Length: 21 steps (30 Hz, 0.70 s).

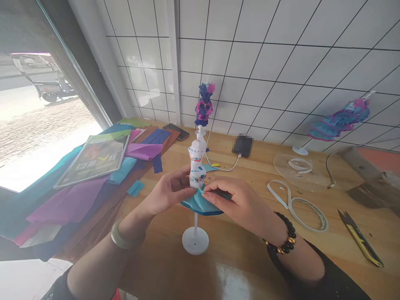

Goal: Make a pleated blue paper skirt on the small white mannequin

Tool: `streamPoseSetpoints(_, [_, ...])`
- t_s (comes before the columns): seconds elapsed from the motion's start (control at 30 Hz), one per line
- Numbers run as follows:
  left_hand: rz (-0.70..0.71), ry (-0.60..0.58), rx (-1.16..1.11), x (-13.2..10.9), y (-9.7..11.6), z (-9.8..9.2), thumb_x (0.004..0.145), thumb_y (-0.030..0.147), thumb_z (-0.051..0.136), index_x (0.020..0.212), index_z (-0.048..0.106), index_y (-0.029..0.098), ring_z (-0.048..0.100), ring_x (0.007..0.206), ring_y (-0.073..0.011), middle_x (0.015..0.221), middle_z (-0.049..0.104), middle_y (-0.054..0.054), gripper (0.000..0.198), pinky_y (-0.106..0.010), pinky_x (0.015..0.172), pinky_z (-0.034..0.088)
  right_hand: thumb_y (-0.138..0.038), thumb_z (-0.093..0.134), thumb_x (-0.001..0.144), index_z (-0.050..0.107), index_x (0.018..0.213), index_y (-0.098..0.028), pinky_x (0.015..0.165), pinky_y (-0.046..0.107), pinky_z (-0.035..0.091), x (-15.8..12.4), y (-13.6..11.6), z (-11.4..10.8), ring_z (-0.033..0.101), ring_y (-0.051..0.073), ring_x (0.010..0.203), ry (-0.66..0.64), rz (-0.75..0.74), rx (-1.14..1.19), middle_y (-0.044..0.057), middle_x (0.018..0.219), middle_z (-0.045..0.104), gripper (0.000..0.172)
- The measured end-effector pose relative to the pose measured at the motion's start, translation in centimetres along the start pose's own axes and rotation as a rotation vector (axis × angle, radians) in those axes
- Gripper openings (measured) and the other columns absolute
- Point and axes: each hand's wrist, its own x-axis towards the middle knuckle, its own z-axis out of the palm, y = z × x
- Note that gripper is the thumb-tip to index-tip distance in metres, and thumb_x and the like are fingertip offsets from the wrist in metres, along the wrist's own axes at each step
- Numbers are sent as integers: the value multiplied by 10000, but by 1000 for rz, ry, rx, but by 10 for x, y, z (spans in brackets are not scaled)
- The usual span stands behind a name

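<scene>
A small white mannequin with blue and red marks on its torso stands upright on a round white base. Teal fabric with a darker blue lower edge flares out like a skirt from its waist. My left hand is closed at the left of the waist, its thumb pressing the fabric's upper edge. From the right, my right hand pinches the same upper edge between thumb and forefinger. The other fingers of my left hand are partly hidden behind the mannequin.
Stacked coloured fabric sheets and a printed packet lie left. Dressed mannequins stand behind and at the back right. Thread snips, white double-sided tape, a phone and a cabled black device lie on the wooden table.
</scene>
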Motion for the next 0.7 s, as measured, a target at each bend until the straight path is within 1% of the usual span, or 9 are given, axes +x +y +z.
streamPoseSetpoints(0.2, [-5, 7, 40, -1, -1, 0, 791, 170, 649, 1318, 481, 197, 597, 1070, -255, 1228, 609, -125, 553, -327, 850, 494, -248, 501, 899, 634, 824, -207, 592, 230, 388, 1, 0, 0, 519, 97, 682, -52, 2, 74, -17, 759, 616, 158])
streamPoseSetpoints(0.43, [4, -11, 85, -1, -1, 1, 790, 180, 651, 1356, 431, 180, 561, 1120, -274, 1269, 568, -150, 607, -365, 904, 471, -230, 534, 868, 642, 845, -195, 645, 257, 434, 3, 5, 5, 558, 116, 731, -23, 0, 129, 15, 834, 653, 116])
streamPoseSetpoints(0.57, [-7, -13, 80, -2, -1, 1, 791, 181, 648, 1357, 428, 179, 557, 1125, -276, 1273, 565, -148, 607, -362, 903, 468, -249, 554, 854, 628, 800, -190, 601, 244, 428, 3, 4, 6, 548, 107, 671, 7, 67, 103, -5, 756, 643, 109])
streamPoseSetpoints(0.7, [-10, -11, 76, -3, 0, 1, 792, 181, 646, 1356, 431, 179, 558, 1118, -281, 1257, 575, -149, 604, -369, 900, 465, -276, 563, 849, 619, 778, -189, 563, 237, 415, 3, 3, 6, 546, 106, 641, 37, 86, 82, -10, 715, 634, 126])
